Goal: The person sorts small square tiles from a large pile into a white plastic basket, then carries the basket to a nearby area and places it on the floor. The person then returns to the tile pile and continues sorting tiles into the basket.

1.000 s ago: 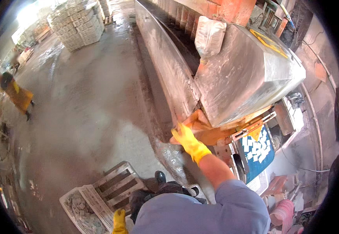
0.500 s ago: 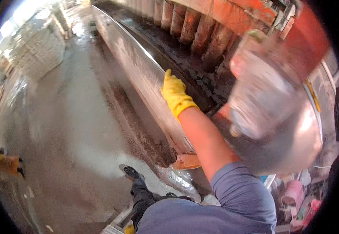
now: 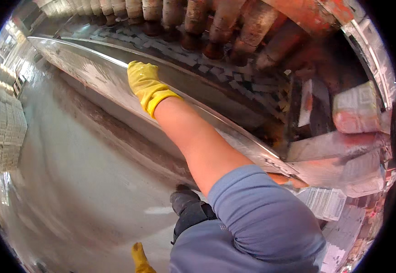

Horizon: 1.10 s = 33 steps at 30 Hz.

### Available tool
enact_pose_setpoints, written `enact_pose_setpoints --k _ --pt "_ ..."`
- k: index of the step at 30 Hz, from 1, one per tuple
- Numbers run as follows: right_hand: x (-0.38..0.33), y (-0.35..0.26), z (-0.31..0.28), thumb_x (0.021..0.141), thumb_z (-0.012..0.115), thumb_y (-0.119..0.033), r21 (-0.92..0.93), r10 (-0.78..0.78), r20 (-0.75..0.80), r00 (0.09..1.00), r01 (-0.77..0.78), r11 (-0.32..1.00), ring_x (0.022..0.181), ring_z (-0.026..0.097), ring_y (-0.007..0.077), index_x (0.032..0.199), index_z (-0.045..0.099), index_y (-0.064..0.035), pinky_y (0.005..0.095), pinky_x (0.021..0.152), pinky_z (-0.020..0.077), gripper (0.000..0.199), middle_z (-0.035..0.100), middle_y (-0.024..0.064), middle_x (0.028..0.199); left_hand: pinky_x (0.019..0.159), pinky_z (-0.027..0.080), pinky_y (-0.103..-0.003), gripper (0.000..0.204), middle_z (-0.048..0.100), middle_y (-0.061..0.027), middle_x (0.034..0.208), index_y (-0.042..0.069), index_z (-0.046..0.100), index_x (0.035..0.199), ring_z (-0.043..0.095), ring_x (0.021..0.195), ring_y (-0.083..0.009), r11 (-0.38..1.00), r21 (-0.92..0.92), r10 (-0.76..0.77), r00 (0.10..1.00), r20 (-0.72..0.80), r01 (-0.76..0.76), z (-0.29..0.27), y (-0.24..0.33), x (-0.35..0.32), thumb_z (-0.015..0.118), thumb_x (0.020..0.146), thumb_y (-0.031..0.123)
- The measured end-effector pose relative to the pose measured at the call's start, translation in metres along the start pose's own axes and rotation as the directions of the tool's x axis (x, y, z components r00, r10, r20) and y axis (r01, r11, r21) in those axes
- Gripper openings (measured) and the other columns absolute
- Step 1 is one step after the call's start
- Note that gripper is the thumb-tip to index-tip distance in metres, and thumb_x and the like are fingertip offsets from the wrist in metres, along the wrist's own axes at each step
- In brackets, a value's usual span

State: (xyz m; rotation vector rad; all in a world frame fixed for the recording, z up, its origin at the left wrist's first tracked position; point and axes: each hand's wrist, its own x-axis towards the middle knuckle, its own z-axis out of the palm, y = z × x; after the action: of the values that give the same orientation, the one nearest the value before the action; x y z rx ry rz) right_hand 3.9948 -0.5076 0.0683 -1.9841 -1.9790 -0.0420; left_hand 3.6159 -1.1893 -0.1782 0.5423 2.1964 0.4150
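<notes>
My right hand [image 3: 144, 84], in a yellow rubber glove, is closed over the top edge of a long, low metal side panel [image 3: 88, 73]. The arm reaches forward and left across the panel. Its fingertips are partly hidden by the back of the glove. Low at the bottom of the view, beside my body, hangs my left hand [image 3: 141, 258] in a matching glove. Only part of it shows, and its finger pose is unclear.
Behind the panel runs a dark trough with scattered pale broken pieces [image 3: 161, 50] and a row of upright worn cylinders [image 3: 152, 13]. Pale stacked blocks [image 3: 2, 132] stand far left on the wet floor [image 3: 75, 164]. Bulky wrapped blocks [image 3: 357, 109] and a white crate [image 3: 325, 202] are at right.
The view has swung to the right. My right hand now sits on the panel edge with its fingers folded over it; before, one finger stuck up. More of my left glove shows.
</notes>
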Motion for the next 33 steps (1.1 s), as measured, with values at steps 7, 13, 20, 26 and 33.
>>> enact_pose_setpoints --k 7,13,20,26,33 --pt "0.111 -0.075 0.072 0.097 0.066 -0.021 0.068 0.036 -0.102 0.994 -0.029 0.997 0.096 0.078 0.0300 0.110 0.076 -0.0117 0.0423 0.079 0.0589 0.019 0.080 0.0118 0.104 0.118 0.044 -0.041 0.049 0.058 -0.0221 0.151 -0.007 0.056 0.146 0.057 0.140 -0.0325 0.968 -0.079 0.250 0.941 0.229 -0.238 -0.054 0.252 0.087 0.063 0.106 0.022" --pt "0.222 -0.166 0.127 0.094 0.067 -0.020 0.159 0.051 -0.014 0.999 -0.048 0.986 0.095 0.078 0.0323 0.112 0.076 -0.0095 0.0444 0.081 0.0592 0.023 0.080 0.0140 0.102 0.110 0.051 -0.041 0.052 0.065 -0.0239 0.141 -0.007 0.060 0.142 0.064 0.131 -0.0321 0.861 0.172 0.394 0.842 0.369 -0.478 -0.103 0.232 0.195 0.068 0.102 0.025" --pt "0.316 -0.223 0.156 0.088 0.079 -0.044 0.097 0.035 0.135 0.990 -0.048 0.994 0.112 0.074 0.0343 0.143 0.058 -0.0001 0.0491 0.094 0.0572 0.073 0.076 0.0177 0.121 0.100 0.055 -0.043 0.056 0.071 -0.0247 0.131 -0.007 0.063 0.136 0.070 0.117 -0.0322 0.984 0.172 -0.071 0.992 0.106 0.052 -0.144 0.195 0.261 0.072 0.097 0.032" --pt "0.363 -0.276 0.177 0.090 0.078 -0.048 0.041 0.028 0.097 0.995 -0.032 0.999 0.112 0.070 0.0354 0.144 0.057 -0.0012 0.0484 0.098 0.0534 0.074 0.075 0.0174 0.118 0.100 0.055 -0.043 0.056 0.071 -0.0244 0.130 -0.007 0.064 0.136 0.070 0.117 -0.0329 0.983 0.160 -0.119 0.973 0.199 0.088 -0.171 0.247 0.328 0.072 0.098 0.033" --pt "0.357 -0.289 0.173 0.094 0.074 -0.048 -0.111 -0.077 -0.216 0.973 0.054 0.992 0.097 0.070 0.0375 0.120 0.069 -0.0072 0.0503 0.082 0.0545 0.048 0.073 0.0180 0.105 0.099 0.055 -0.044 0.056 0.071 -0.0240 0.128 -0.006 0.064 0.135 0.070 0.116 -0.0337 0.973 0.230 -0.054 0.956 0.289 -0.015 -0.257 0.315 0.483 0.072 0.098 0.035"
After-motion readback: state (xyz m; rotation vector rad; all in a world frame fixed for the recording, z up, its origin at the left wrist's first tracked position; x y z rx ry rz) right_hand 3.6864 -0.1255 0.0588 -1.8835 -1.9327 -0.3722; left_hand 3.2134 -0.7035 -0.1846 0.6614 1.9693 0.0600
